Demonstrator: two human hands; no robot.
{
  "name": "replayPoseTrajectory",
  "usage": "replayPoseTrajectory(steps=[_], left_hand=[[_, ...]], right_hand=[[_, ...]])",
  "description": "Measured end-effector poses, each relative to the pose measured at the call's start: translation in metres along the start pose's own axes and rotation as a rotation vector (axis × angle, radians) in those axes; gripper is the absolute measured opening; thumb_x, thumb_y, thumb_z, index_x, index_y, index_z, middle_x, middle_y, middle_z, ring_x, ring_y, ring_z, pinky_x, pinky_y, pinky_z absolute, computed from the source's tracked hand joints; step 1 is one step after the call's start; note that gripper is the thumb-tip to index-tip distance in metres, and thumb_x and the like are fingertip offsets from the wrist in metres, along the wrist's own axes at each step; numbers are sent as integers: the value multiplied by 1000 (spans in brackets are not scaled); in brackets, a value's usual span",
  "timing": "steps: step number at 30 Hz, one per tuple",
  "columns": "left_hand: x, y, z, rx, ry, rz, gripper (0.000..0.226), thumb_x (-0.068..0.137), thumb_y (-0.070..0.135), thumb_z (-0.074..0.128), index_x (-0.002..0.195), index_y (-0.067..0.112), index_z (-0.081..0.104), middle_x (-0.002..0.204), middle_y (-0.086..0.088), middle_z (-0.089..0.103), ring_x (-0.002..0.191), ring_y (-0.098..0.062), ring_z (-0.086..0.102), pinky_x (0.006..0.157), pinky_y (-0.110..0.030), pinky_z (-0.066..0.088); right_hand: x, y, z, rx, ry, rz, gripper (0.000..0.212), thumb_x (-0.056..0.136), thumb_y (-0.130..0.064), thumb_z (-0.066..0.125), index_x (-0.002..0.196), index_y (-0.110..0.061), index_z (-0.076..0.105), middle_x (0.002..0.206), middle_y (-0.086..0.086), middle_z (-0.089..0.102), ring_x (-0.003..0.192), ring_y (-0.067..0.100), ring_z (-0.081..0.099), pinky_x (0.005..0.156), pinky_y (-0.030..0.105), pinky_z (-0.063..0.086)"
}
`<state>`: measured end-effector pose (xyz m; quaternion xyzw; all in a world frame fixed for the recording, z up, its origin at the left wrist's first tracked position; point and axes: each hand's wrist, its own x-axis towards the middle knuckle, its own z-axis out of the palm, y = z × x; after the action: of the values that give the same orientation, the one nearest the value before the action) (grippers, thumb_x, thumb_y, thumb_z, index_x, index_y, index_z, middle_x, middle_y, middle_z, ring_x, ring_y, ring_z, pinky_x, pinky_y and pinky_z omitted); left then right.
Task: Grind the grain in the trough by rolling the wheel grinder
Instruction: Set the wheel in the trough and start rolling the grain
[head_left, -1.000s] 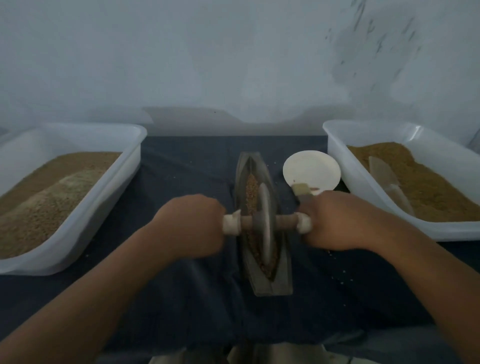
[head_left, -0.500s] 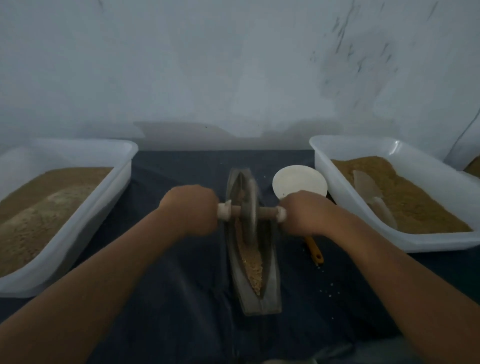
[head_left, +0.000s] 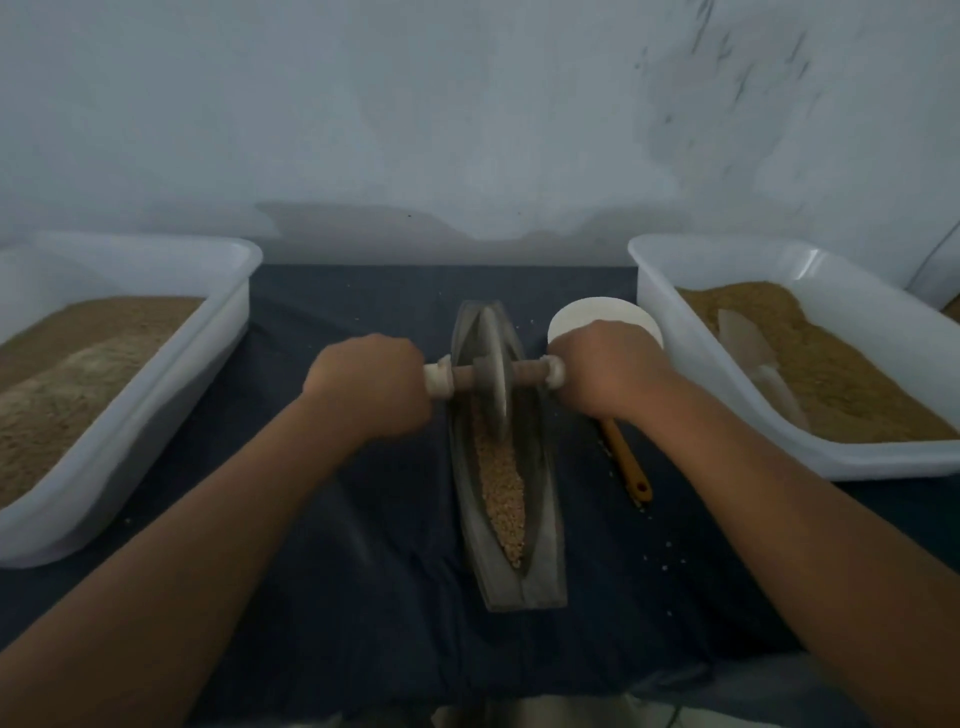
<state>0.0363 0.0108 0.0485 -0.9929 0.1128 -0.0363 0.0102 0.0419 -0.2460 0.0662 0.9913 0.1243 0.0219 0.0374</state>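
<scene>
A grey boat-shaped trough (head_left: 540, 571) lies lengthwise on the dark cloth, with tan grain (head_left: 503, 493) along its groove. The wheel grinder (head_left: 493, 374), a grey disc on a wooden axle with pale end caps, stands upright in the trough's far half. My left hand (head_left: 371, 387) grips the axle's left handle and my right hand (head_left: 605, 371) grips the right one. The grain under and beyond the disc is hidden.
A white tub (head_left: 156, 395) of brown grain sits at the left, and another white tub (head_left: 883, 457) with meal and a pale scoop at the right. A white bowl (head_left: 592, 309) sits behind my right hand. An orange-handled tool (head_left: 628, 462) and loose grains lie right of the trough.
The wheel has rolled away from me, from the trough's near part to its far half, with both hands on the axle. Grain in the near half is now uncovered.
</scene>
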Motion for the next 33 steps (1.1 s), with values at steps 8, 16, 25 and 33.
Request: replayPoseTrajectory(steps=[8, 16, 25, 33], left_hand=[[-53, -11, 4, -33, -177, 173, 21, 65, 45, 58, 65, 23, 55, 57, 9, 55, 52, -4, 53, 47, -22, 36], [22, -1, -18, 21, -45, 28, 17, 83, 42, 64, 80, 25, 59, 77, 6, 57, 79, -25, 64, 74, -39, 57], [-56, -16, -10, -160, -484, 254, 9, 59, 43, 62, 65, 36, 65, 54, 12, 61, 53, -2, 60, 47, -15, 43], [30, -2, -20, 3, -27, 10, 21, 81, 41, 64, 78, 22, 54, 76, 5, 53, 80, -27, 63, 73, -36, 52]], right_hand=[[-70, 6, -12, 117, -330, -101, 16, 79, -38, 68, 67, -31, 59, 71, -19, 65, 57, 3, 61, 41, 15, 34], [9, -4, -1, -6, -59, 82, 26, 98, -31, 63, 73, -26, 55, 80, -4, 60, 83, 18, 63, 85, 38, 55], [-79, -1, -14, 35, -211, -125, 18, 83, -40, 64, 68, -31, 59, 64, -8, 59, 55, 4, 55, 49, 21, 34], [17, 2, 2, 1, 19, 91, 26, 96, -35, 66, 72, -26, 57, 75, -6, 60, 70, 11, 57, 75, 35, 52]])
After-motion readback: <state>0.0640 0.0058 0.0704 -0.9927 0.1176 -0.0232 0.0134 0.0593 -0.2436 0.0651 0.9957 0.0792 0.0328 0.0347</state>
